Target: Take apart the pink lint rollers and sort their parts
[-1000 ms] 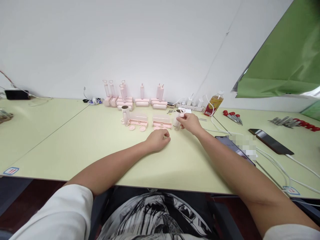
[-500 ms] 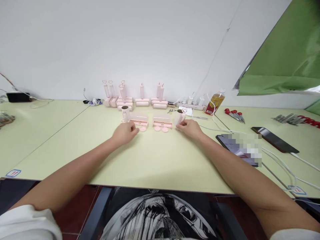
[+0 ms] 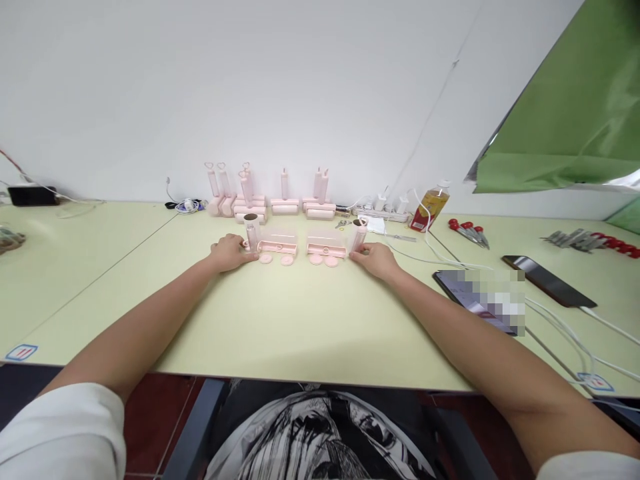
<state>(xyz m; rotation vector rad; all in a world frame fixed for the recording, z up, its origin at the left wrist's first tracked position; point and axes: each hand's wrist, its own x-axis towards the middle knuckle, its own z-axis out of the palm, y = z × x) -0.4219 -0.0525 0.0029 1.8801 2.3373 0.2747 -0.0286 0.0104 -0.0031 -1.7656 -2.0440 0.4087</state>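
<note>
My left hand [image 3: 230, 253] is closed at the foot of a pink lint-roller handle [image 3: 253, 238], which stands against an upright white paper roll [image 3: 251, 219] with a brown core. Across from it, my right hand [image 3: 376, 259] pinches the lower end of another pink handle [image 3: 359, 237] with a heart-shaped loop on top, beside a second upright roll. How far each hand also touches its roll is hidden. Between the hands lie two pink roller casings [image 3: 277, 248] [image 3: 326, 251] with clear covers, and pink round end caps [image 3: 287, 261] [image 3: 316, 259] in front of them.
Several assembled pink lint rollers [image 3: 250, 212] stand along the wall. To the right are a power strip [image 3: 385, 215], a drink bottle [image 3: 430, 205], red-handled tools [image 3: 469, 231], white cables and two phones [image 3: 475, 300] [image 3: 549, 280]. Scissors or tweezers [image 3: 400, 237] lie behind my right hand.
My left hand has moved left from over the end caps to the left handle, uncovering a cap. My right hand stays at its handle, which now stands more upright.
</note>
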